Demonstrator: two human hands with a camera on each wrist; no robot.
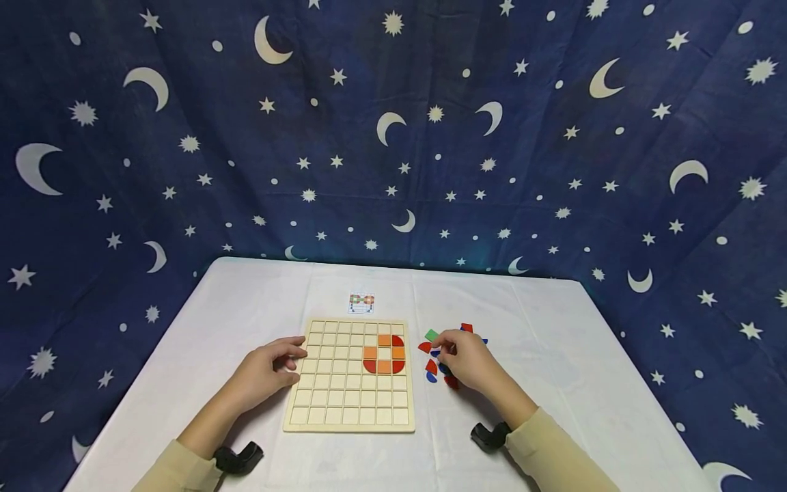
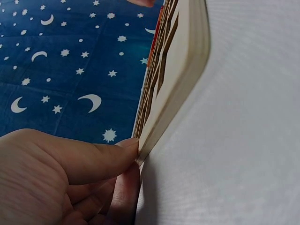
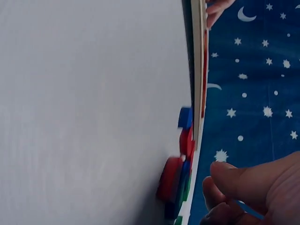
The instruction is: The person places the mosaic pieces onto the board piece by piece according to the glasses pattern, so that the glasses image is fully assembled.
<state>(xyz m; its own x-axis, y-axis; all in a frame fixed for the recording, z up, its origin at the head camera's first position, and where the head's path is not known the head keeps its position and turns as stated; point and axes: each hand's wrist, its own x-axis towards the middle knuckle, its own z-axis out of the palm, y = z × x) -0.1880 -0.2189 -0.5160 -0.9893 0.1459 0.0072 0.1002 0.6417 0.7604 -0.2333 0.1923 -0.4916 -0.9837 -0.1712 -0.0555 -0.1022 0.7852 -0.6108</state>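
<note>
A pale wooden grid board (image 1: pixel 335 399) lies on the table, holding several orange squares (image 1: pixel 384 367) and three red quarter-round pieces (image 1: pixel 398 367) set in a ring at its upper right. My left hand (image 1: pixel 266 370) is at the board's left edge, fingertips and thumb touching its rim; the left wrist view shows the thumb (image 2: pixel 105 161) right against that rim. Over the loose pieces right of the board is my right hand (image 1: pixel 468 357), fingers loosely bent, nothing visible between thumb and fingers. A green square (image 1: pixel 432 335) lies beside its fingertips, near a red quarter-round (image 1: pixel 425 347). My hand partly hides the pile.
Behind the board lies a small card (image 1: pixel 361 303) printed with a coloured pattern. More red and blue pieces (image 1: pixel 432 376) are scattered about the right hand. A white cloth (image 1: pixel 522 314) covers the table, with a starry dark-blue curtain (image 1: pixel 344 137) behind it.
</note>
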